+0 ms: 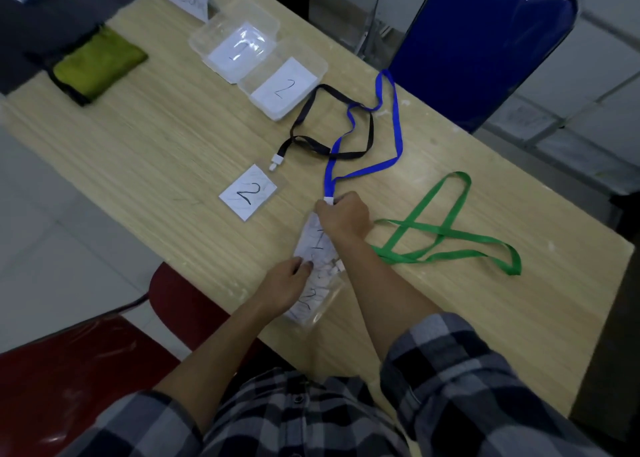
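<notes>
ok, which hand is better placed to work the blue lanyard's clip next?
Right hand: it grips the blue lanyard at its clip end. Left hand rests lower on the badges, probably steadying them.

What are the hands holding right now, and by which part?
The right hand grips the blue fabric lanyard at its white clip end. The left hand rests on the clear plastic badge sleeve; a grip cannot be told.
</notes>
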Demonstrator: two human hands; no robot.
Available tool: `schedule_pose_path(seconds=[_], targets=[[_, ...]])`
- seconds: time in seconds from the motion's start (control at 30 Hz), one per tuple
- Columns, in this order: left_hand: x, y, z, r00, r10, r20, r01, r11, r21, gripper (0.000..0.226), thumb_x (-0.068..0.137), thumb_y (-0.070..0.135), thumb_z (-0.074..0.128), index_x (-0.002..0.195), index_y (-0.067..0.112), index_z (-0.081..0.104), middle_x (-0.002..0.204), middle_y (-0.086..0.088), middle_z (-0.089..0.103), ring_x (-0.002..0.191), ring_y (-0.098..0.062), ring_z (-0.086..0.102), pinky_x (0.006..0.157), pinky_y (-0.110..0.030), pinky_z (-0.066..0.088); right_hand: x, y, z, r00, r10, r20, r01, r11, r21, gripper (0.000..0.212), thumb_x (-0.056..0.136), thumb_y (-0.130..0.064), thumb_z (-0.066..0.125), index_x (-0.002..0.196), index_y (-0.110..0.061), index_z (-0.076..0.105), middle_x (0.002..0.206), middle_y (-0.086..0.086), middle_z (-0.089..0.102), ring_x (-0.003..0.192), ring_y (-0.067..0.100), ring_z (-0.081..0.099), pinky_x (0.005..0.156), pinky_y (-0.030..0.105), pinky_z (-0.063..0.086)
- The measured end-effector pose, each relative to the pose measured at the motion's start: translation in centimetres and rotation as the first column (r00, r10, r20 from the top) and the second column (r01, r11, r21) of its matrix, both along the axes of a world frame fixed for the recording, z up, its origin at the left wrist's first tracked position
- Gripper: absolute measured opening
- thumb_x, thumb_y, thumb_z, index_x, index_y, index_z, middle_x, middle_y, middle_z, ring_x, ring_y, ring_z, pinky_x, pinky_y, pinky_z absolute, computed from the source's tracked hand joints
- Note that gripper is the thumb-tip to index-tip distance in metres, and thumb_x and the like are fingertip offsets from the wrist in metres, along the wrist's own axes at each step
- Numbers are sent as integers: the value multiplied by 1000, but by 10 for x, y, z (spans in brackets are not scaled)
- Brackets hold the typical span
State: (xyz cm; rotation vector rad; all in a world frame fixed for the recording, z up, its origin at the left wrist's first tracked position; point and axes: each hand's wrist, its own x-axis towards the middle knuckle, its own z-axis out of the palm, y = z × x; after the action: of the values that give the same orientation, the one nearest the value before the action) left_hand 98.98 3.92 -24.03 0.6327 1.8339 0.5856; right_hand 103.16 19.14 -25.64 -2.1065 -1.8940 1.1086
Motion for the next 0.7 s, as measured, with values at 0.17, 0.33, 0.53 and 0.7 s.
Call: schedule_pose_path(seconds=[0.17, 0.33, 0.53, 0.7], targets=[[-5, -3, -3, 999, -17, 35, 17, 1000, 2, 32, 103, 43, 41, 83, 22, 53, 82, 6, 56, 77, -7, 52, 72, -25, 39, 12, 1, 5, 981, -109, -162, 118, 992, 45, 18, 79, -37, 62, 83, -21, 55, 79, -8, 63, 84, 22, 59, 98, 50, 41], [-7, -4, -2, 999, -8, 51, 7, 1000, 15, 38, 105, 38, 42, 98, 10, 67, 92, -8, 70, 89, -24, 67, 76, -33, 50, 28, 4, 19, 862, -223, -455, 223, 973, -54, 15, 86, -21, 70, 96, -19, 59, 84, -10, 62, 83, 14, 62, 74, 24, 51], [-12, -2, 5, 993, 57, 105, -59, 998, 19, 33, 106, 31, 43, 117, 13, 69, 108, -3, 70, 98, -17, 66, 81, -28, 51, 49, 14, 48, 673, -344, -655, 354, 927, -124, 15, 93, -14, 61, 108, -13, 57, 94, 0, 62, 72, 3, 58, 66, 19, 47], [-16, 9, 12, 976, 167, 139, -171, 985, 16, 34, 106, 34, 43, 126, 17, 63, 119, 1, 63, 103, -14, 60, 83, -28, 45, 68, 6, 65, 632, -365, -684, 387, 913, -130, 20, 93, -9, 60, 113, -11, 60, 91, -3, 61, 75, 4, 55, 62, 10, 46]])
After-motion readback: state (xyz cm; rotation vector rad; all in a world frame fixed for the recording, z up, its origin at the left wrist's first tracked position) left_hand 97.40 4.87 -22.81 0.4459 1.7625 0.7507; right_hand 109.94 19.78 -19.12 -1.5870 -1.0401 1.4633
